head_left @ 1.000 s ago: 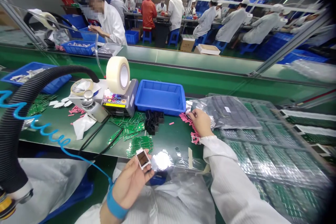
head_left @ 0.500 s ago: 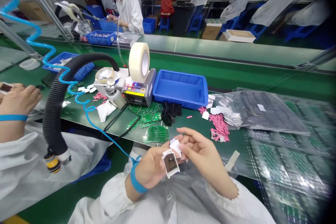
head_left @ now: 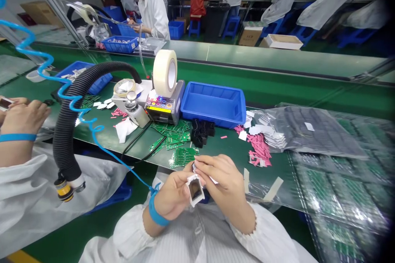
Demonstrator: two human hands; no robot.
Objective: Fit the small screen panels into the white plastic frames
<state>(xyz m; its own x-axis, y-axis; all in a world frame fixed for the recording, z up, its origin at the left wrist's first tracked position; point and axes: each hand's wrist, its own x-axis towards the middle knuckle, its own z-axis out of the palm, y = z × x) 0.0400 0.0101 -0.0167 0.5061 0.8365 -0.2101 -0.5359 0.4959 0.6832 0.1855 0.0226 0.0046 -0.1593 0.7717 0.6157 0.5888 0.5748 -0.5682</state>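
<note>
My left hand (head_left: 171,193), with a blue strap round its wrist, grips a small white plastic frame with a dark window (head_left: 195,191), tilted towards me above my lap. My right hand (head_left: 224,178) is closed against the top of this frame. A corner of a small white piece (head_left: 213,180) shows beneath its fingers; the rest of that piece is hidden. Just beyond my hands lie green circuit boards (head_left: 184,157) and a cluster of black parts (head_left: 201,131).
A blue tray (head_left: 212,121) stands behind the black parts, beside a tape dispenser (head_left: 163,111). Pink strips (head_left: 259,148) and bagged parts (head_left: 321,131) lie to the right. A black hose (head_left: 63,123) and blue coiled cord (head_left: 106,146) hang at left, near a co-worker's hand (head_left: 26,119).
My right hand has turned over and moved left, its fingers now closing over the white piece and the frame's top. The frame has shifted slightly left and up.
</note>
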